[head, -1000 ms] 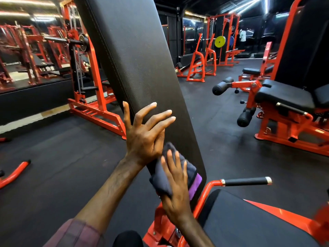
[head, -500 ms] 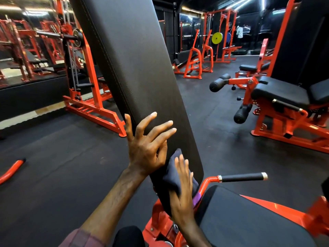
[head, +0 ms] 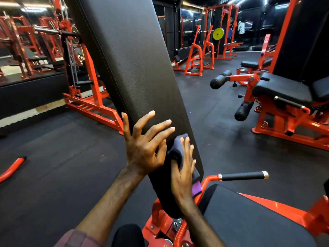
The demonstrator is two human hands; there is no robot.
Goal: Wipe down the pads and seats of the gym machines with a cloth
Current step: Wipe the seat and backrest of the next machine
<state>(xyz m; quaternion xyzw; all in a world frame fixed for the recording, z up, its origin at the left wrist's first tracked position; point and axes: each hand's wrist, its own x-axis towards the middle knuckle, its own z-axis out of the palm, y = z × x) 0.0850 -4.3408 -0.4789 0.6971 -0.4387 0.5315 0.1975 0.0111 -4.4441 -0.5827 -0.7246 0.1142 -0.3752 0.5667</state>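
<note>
right hand (head: 183, 168) presses a dark cloth (head: 178, 150) flat on the tilted back pad (head: 135, 72), left hand (head: 144, 147) spread wide, apparently bracing its edge.

black back pad (head: 128, 68), dark grey cloth (head: 175, 152) with purple edge, orange-red frame (head: 210, 180), yellow plate (head: 218, 34)

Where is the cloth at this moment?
In the head view, the cloth lies low on the back pad, pressed under the right hand, beside the left hand.

Dark rubber floor (head: 53, 166), mirrored wall (head: 26, 50)
</note>
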